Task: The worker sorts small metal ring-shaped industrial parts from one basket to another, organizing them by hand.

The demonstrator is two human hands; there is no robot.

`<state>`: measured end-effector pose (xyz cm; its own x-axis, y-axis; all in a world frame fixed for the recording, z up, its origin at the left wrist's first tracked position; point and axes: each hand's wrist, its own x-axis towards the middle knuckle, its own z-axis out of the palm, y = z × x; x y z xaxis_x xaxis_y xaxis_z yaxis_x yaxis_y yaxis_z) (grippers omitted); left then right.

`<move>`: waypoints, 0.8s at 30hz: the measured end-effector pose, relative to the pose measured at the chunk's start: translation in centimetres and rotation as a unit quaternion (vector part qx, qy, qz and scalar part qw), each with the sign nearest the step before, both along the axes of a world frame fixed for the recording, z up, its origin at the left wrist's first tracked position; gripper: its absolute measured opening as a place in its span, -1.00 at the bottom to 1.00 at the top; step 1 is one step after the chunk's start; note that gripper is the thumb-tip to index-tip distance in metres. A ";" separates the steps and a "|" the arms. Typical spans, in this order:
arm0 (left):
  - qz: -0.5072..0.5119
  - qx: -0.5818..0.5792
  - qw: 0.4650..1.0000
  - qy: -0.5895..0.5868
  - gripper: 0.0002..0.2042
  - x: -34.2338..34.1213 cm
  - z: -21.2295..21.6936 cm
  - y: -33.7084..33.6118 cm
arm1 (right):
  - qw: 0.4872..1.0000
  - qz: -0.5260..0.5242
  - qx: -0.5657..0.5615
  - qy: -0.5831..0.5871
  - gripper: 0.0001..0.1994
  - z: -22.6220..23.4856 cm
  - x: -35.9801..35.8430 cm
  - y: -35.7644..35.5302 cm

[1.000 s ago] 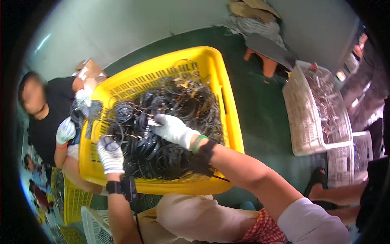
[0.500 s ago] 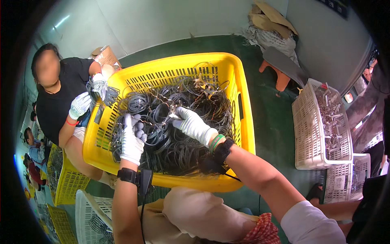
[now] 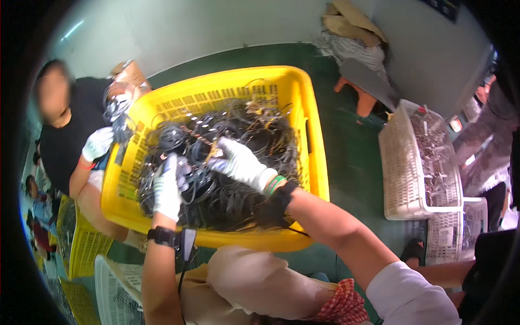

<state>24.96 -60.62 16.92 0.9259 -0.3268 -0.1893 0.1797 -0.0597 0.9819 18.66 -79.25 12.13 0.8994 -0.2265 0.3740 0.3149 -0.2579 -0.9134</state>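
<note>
A large yellow slatted crate (image 3: pixel 320 179) in front of me is heaped with coils of thin black cable (image 3: pixel 227 203), some with bare copper-coloured ends. Over the coils, my left hand (image 3: pixel 169 189) in a white glove with grey fingertips has its fingers curled in, and what they hold is hidden. To its right, my gloved right hand (image 3: pixel 244 162) pinches a cable's copper-coloured end (image 3: pixel 211 153), its fingertips smeared by motion. At the crate's far left corner, a co-worker's gloved hand (image 3: pixel 97 143) is beside a bunch of grey cable (image 3: pixel 123 130).
To the right, a white crate (image 3: pixel 387 173) of small metal parts stands on another white crate (image 3: pixel 445 238). A stool with orange legs (image 3: pixel 364 102) is farther back. More yellow crates (image 3: pixel 89 238) and a white basket (image 3: pixel 103 281) stand at left. A co-worker sits at the crate's left.
The view has shifted slightly, moving the scene left. My right hand has come a little nearer my left with the cable end. The co-worker's near hand has moved lower.
</note>
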 end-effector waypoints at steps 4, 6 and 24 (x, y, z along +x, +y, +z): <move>-0.012 0.103 0.994 -0.042 -0.61 1.4 -0.8 3.2 | 0.999 0.046 0.003 0.021 -0.58 4.4 -3.3 0.5; 0.035 0.074 0.994 -0.073 -0.56 0.5 -0.8 1.6 | 0.997 0.027 0.066 -0.011 -0.64 3.6 -3.1 0.9; -0.035 -0.324 0.916 0.233 -0.46 4.1 -1.5 -2.1 | 0.891 -0.266 -0.352 -0.109 -0.66 6.4 -0.5 0.4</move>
<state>29.10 -62.71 15.38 0.7658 -0.5669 -0.3036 0.6070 0.4815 0.6322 18.19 -78.85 18.51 0.6232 -0.2385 0.7448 0.1276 -0.9086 -0.3977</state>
